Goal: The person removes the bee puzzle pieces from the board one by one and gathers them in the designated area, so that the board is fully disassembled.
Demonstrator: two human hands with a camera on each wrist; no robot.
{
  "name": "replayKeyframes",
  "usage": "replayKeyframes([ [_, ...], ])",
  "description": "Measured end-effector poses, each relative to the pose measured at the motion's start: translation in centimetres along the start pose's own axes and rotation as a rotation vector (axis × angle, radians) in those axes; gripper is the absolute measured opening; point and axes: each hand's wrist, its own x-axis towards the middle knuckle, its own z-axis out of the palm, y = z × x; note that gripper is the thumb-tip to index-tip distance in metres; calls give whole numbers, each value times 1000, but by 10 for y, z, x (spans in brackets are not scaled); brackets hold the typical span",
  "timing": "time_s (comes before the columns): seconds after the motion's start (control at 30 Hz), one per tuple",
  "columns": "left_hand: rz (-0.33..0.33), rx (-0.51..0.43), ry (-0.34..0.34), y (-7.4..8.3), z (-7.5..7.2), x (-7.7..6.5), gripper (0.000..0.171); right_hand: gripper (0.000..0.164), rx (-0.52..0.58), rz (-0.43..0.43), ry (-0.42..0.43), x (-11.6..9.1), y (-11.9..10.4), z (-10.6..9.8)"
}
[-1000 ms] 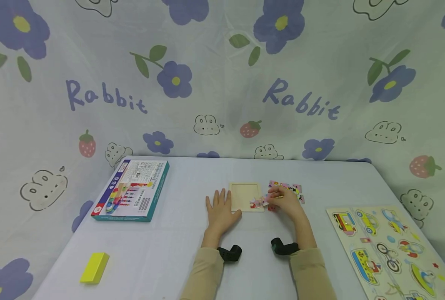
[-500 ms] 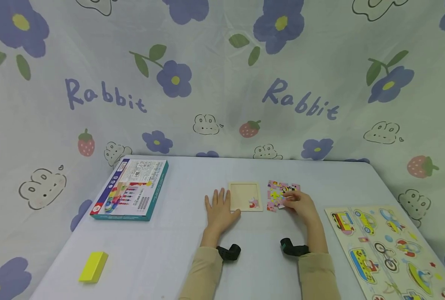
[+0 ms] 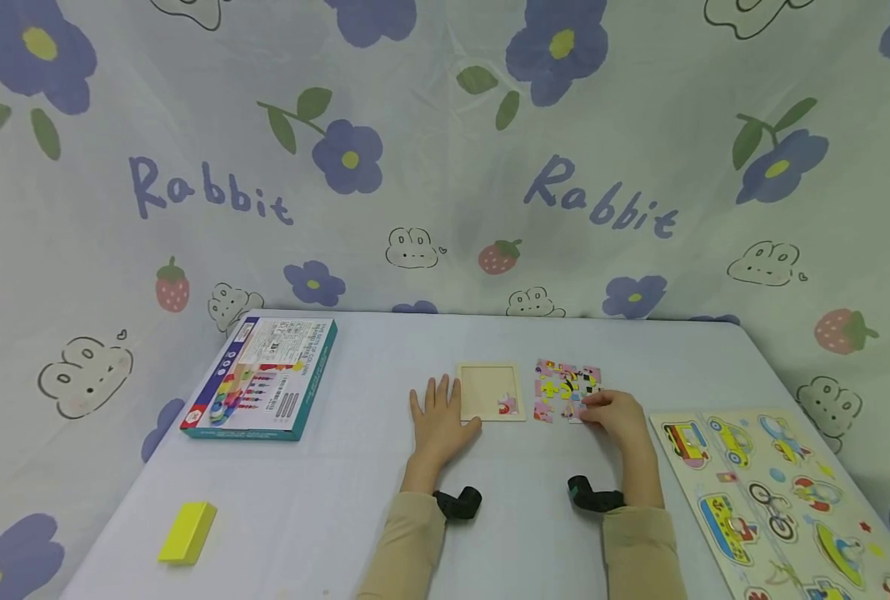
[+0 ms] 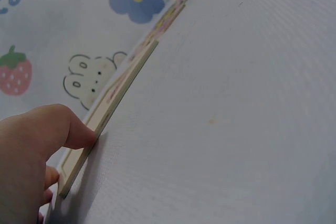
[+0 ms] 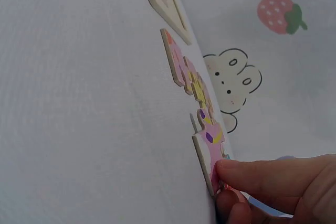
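Observation:
A small square wooden puzzle tray [image 3: 482, 387] lies on the table, with one pink-and-red puzzle piece [image 3: 507, 406] in its lower right corner. Along the tray's left side rests my left hand [image 3: 439, 429], fingers spread and straight. Its thumb [image 4: 79, 134] touches the tray's near edge in the left wrist view. To the right of the tray is a cluster of pink and yellow puzzle pieces [image 3: 550, 388]. At that cluster's near right corner, my right hand [image 3: 617, 418] pinches a pink puzzle piece [image 5: 207, 150] between thumb and fingers, which partly cover it.
A boxed toy set [image 3: 265, 383] lies at the back left, and a yellow block [image 3: 188, 533] at the front left. A large board with vehicle pictures [image 3: 771, 454] covers the right side. Behind the table hangs a printed cloth [image 3: 445, 167].
My right hand has moved away from the tray's lower right corner, to the right, over to the near right corner of the piece cluster. My left hand stays at the tray.

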Motion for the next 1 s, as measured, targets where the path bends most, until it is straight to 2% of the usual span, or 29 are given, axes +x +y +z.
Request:
replayKeyframes([
  [0.17,1,-7,5,0,-1,0,74,31,-23,-4,22,0,-2,2],
  [0.33,4,-16,6,0,-1,0,74,30,32,-10,44,0,-6,5],
  [0.53,3,-17,5,0,-1,-1,75,34,151,-129,45,6,-19,14],
  [0.67,2,-12,1,-1,-1,-1,75,35,232,-203,14,10,-29,27],
  [0.8,0,-17,-5,-2,0,0,75,35,301,-222,-42,12,-36,42],
  [1.0,-7,-11,-17,0,0,1,76,32,272,-274,-82,15,-44,57],
])
